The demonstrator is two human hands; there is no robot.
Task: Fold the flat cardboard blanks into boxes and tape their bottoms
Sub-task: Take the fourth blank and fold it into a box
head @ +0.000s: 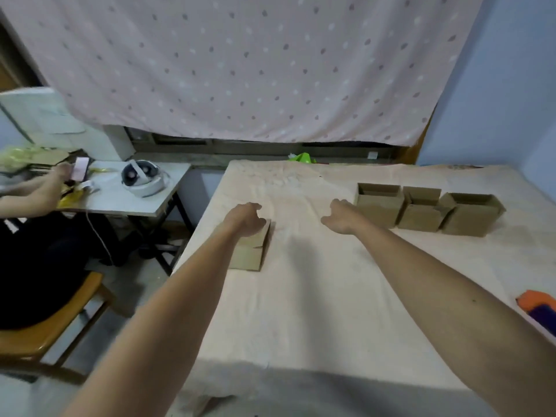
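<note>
Grip of left hand [245,219] over flat blank [251,255], can't tell if grasping; right hand [340,215] loose, empty, near three boxes [421,213]

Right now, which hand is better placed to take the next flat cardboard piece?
Left. The left hand is over the flat cardboard at the left side of the table; whether it grips it is unclear. The right hand hangs open, away from it, beside the three folded boxes.
</note>
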